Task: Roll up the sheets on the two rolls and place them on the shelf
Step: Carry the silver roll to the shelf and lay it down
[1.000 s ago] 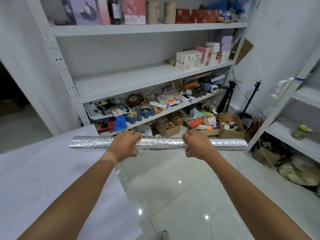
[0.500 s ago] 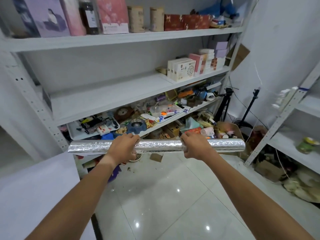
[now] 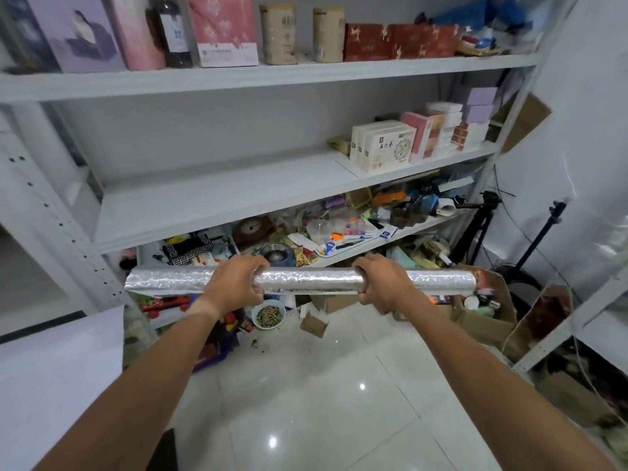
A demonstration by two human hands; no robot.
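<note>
I hold a rolled-up silver foil sheet (image 3: 306, 279) level in front of me, at about the height of the cluttered lower shelf. My left hand (image 3: 234, 283) grips the roll left of its middle and my right hand (image 3: 380, 283) grips it right of the middle, fingers curled round it. Both ends of the roll stick out past my hands. Above the roll is a white shelf board (image 3: 217, 198) of the rack, bare on its left and middle. A white sheet (image 3: 57, 375) lies flat at the lower left.
Boxes (image 3: 384, 147) stand at the right end of the bare board. The top shelf (image 3: 272, 74) carries boxes, a bottle and canisters. Clutter fills the lower shelf and floor, with a bowl (image 3: 268, 314) and cardboard boxes (image 3: 482, 311). A second rack (image 3: 577, 321) and tripods stand right.
I have come closer to the rack with the roll still in both hands; the shelves now fill the view, and the white sheet has slid to the lower left.
</note>
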